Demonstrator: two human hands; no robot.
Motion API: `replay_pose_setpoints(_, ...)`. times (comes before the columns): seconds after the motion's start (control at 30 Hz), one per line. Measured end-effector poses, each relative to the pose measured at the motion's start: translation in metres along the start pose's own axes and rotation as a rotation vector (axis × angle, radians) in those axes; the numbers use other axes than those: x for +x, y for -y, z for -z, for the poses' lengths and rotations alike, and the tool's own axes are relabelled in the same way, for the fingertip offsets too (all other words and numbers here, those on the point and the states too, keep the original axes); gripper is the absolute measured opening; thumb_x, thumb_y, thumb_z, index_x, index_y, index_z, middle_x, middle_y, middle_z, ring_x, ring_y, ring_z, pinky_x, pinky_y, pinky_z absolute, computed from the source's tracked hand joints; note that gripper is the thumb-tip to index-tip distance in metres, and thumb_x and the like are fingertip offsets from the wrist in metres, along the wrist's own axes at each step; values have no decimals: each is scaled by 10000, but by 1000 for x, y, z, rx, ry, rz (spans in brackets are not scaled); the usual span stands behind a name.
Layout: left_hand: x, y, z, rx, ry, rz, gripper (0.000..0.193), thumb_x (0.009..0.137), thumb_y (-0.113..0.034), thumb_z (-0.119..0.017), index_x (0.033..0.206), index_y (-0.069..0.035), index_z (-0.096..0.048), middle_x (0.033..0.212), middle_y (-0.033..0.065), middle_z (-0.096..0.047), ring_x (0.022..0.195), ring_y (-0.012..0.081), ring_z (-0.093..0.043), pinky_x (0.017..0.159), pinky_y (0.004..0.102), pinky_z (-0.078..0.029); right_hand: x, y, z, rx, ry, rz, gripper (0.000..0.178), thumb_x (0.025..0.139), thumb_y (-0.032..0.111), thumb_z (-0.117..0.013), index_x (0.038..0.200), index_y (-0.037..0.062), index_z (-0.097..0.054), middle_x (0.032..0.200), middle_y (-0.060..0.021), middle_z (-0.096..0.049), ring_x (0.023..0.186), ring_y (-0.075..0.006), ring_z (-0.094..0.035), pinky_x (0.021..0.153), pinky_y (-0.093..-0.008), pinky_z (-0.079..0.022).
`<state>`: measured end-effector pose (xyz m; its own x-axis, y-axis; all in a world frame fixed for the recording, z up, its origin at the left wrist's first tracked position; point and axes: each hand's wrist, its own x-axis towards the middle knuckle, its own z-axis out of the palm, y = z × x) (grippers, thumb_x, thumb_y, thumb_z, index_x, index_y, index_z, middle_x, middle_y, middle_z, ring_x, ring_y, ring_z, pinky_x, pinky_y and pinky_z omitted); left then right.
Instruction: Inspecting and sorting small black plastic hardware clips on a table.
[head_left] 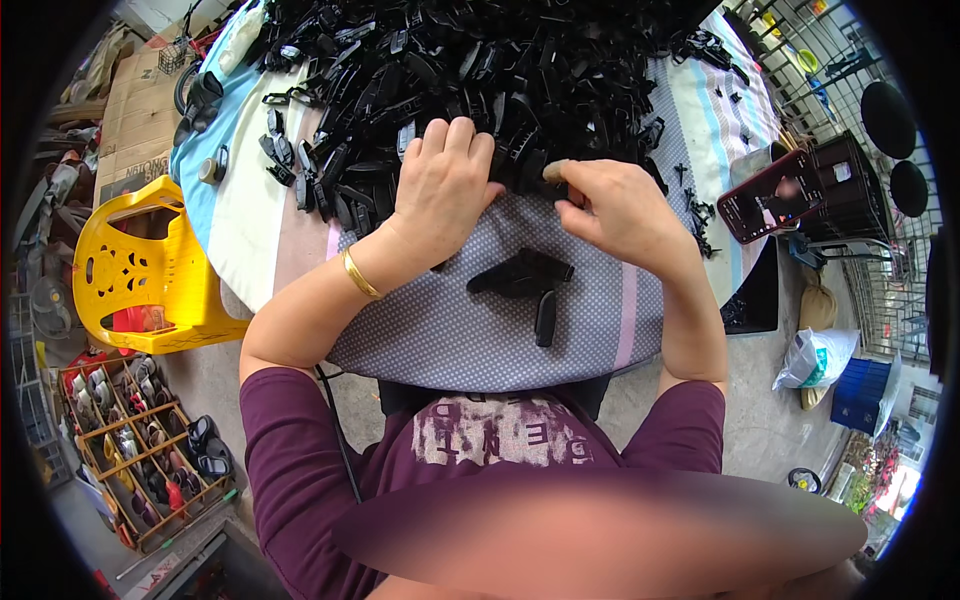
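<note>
A large heap of small glossy black plastic parts (470, 70) covers the far side of the cloth-covered table (430, 345). My left hand (440, 190) rests palm down at the heap's near edge, fingers stretched forward over the parts and thumb out to the side. Opposite it, my right hand (625, 210) has its fingers curled in toward the thumb, beside the dark parts. A tan covering (557, 171) sits on one of its fingertips. Whatever those fingers hold is too dark to make out. Closer to me lie a black plastic piece (520, 274) and a smaller elongated black piece (545, 318).
A phone (770, 197) stands tilted at the table's right edge, near scattered small black bits (700, 220). Left of the table are a yellow plastic chair (140, 265) and a shoe rack (130, 440). Bags (815, 358) and a blue crate (862, 392) stand on the right.
</note>
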<state>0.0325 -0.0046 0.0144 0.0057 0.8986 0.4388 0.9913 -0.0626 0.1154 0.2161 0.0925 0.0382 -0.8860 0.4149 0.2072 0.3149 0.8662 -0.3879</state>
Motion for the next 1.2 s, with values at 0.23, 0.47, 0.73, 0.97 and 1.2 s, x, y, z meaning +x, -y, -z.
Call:
replay_pose_setpoints(0.23,6,8,6,-133,-255,-105,298,717,-67,-686,1001,-23,-610,952,81,-571,875,250,-559,776,326,-471,8,3,-7,392,-245,3,299,898,53,-493,1183,-18,-549,724,-46,-583,625,-85,-554,595,-216,-469)
replay_pose_setpoints(0.47,7,12,18,-718,-65,35,330,762,-52,-695,1055,42,-575,889,73,-607,694,157,-627,592,257,-512,13,-1,-18,1024,-114,-205,250,901,80,-553,1123,-31,-584,858,-54,-634,723,-92,-612,622,-210,-513)
replay_pose_setpoints(0.73,11,23,15,-1357,73,199,276,773,56,-667,1044,24,-630,915,55,-637,811,100,-641,717,201,-537,14,-1,-23,1076,-219,-139,197,899,59,-553,1049,-53,-614,964,-70,-609,743,-109,-623,601,-196,-518)
replay_pose_setpoints(0.97,9,24,10,-1294,23,227,289,775,54,-660,1060,9,-648,900,58,-665,812,98,-641,741,202,-533,13,13,-28,965,-323,-132,168,906,34,-535,1017,-52,-627,1005,-66,-579,730,-98,-616,581,-178,-511)
replay_pose_setpoints(1.2,7,17,16,-1371,78,386,300,801,34,-644,1100,23,-627,908,82,-684,818,107,-651,767,208,-533,12,13,-39,615,-534,12,147,906,30,-534,989,-43,-632,976,-52,-573,687,-78,-600,549,-173,-498)
